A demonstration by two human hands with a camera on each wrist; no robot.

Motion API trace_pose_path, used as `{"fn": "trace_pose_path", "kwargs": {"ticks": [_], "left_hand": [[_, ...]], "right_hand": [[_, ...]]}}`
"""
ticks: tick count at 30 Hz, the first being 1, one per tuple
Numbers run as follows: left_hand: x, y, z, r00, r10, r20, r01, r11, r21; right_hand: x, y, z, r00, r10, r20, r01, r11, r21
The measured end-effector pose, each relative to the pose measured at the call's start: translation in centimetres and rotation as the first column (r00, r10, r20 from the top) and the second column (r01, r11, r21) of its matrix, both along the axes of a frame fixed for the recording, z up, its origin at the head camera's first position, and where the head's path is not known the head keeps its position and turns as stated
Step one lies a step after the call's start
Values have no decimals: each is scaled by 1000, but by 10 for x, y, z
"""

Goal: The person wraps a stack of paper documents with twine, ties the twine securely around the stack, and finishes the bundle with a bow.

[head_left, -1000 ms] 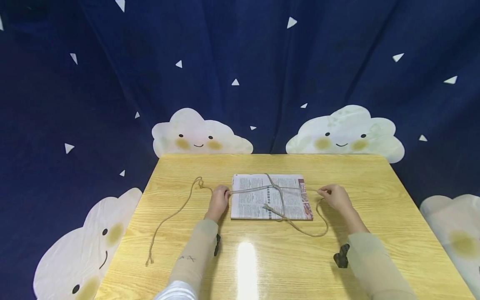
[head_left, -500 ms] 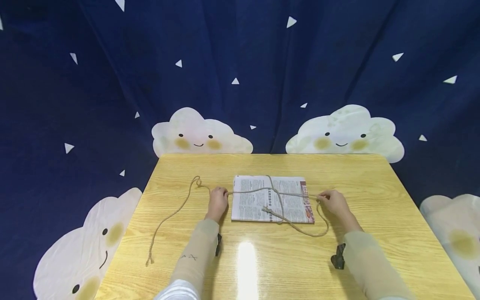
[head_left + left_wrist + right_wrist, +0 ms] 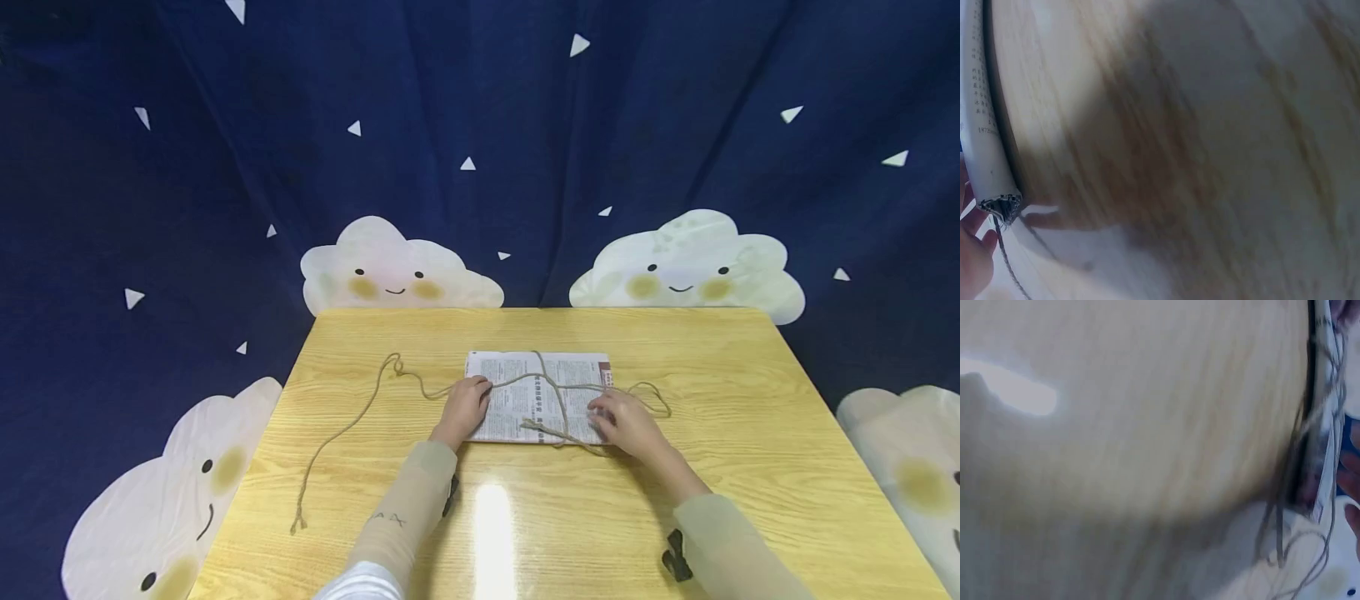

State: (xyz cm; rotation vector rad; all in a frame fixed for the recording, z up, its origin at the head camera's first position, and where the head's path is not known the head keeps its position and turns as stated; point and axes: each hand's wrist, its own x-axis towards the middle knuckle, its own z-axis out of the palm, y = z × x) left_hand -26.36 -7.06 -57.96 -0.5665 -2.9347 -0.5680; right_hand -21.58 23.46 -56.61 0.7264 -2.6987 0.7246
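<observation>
A folded newspaper (image 3: 510, 417) lies flat on the wooden table, with a thin brown rope (image 3: 555, 392) crossing over its top in both directions. On its left edge rests my left hand (image 3: 467, 408), fingertips on the paper by the rope. The left wrist view shows those fingers (image 3: 972, 219) beside the newspaper's folded end (image 3: 988, 156), where the rope hangs down. My right hand (image 3: 626, 421) is over the newspaper's right side, its fingers spread and bent, hiding part of the rope. In the right wrist view, the rope (image 3: 1335, 419) passes between these fingers (image 3: 1350, 469) and the newspaper's edge.
A long rope tail (image 3: 352, 421) snakes across the left of the table (image 3: 750, 400). A rope loop (image 3: 652, 400) lies just past the newspaper's right edge. A dark blue curtain (image 3: 420, 108) with white clouds hangs behind the table.
Both hands have moved inward, from beside the newspaper to over its edges. My right hand has let go of the rope, and the loop on the right lies further back.
</observation>
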Motion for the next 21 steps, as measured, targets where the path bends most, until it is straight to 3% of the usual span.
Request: {"fn": "trace_pose_path", "kwargs": {"ticks": [3, 6, 12, 15, 21], "left_hand": [[1, 1, 0, 1000, 20, 19, -19, 1000, -12], [2, 1, 0, 1000, 18, 25, -18, 1000, -11], [1, 2, 1, 998, 20, 61, -20, 1000, 0], [1, 2, 1, 998, 18, 66, -19, 1000, 14], [2, 1, 2, 997, 16, 72, -19, 999, 28]], "right_hand": [[9, -10, -5, 985, 156, 78, -154, 988, -30], [16, -15, -12, 977, 182, 110, -181, 983, -18], [18, -10, -17, 981, 121, 149, -117, 993, -31], [17, 2, -12, 979, 43, 200, -37, 999, -33], [13, 43, 2, 942, -106, 320, 111, 994, 1]]}}
